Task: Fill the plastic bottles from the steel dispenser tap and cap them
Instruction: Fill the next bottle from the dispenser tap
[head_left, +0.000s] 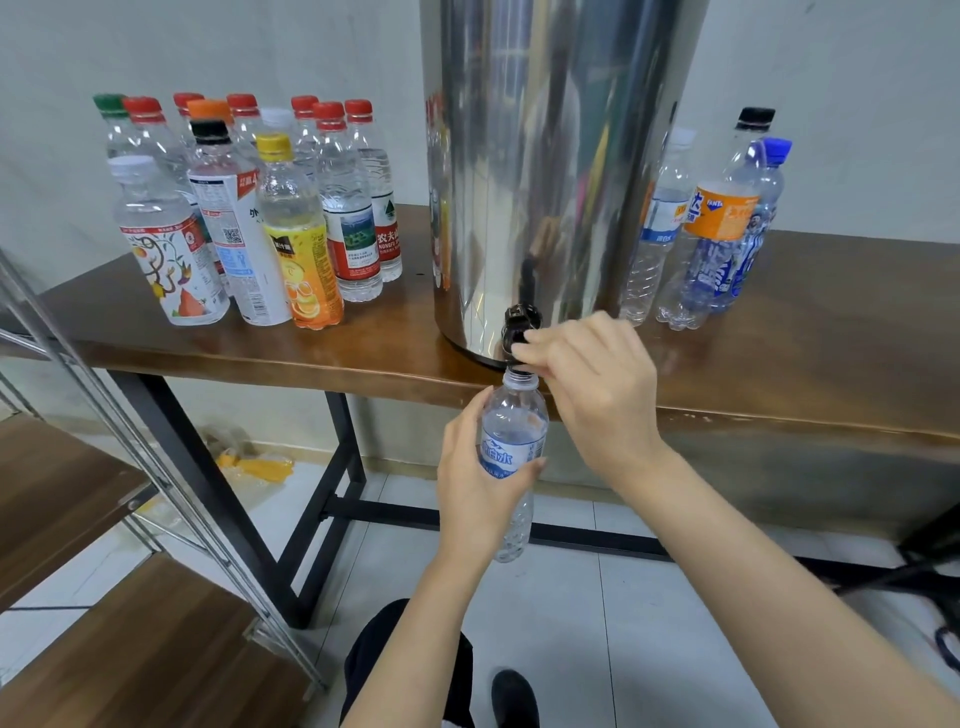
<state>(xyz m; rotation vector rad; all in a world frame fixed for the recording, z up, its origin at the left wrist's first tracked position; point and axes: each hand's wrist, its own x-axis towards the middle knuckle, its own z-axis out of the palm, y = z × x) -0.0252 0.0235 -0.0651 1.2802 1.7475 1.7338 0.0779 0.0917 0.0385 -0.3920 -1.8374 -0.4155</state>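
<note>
A tall steel dispenser (550, 156) stands at the front edge of the brown table (779, 338), its black tap (521, 325) hanging over the edge. My left hand (475, 480) grips a clear, uncapped plastic bottle (511, 415) with a blue label, held upright with its mouth right under the tap. My right hand (582, 374) reaches the tap from the right, and its fingertips touch the tap lever. Whether water is flowing cannot be seen.
Several capped bottles (249, 218) stand in a cluster on the table left of the dispenser. Three bottles (711, 228) stand to its right. A metal rack with wooden shelves (104, 519) is at the left. Tiled floor and my shoe (511, 696) lie below.
</note>
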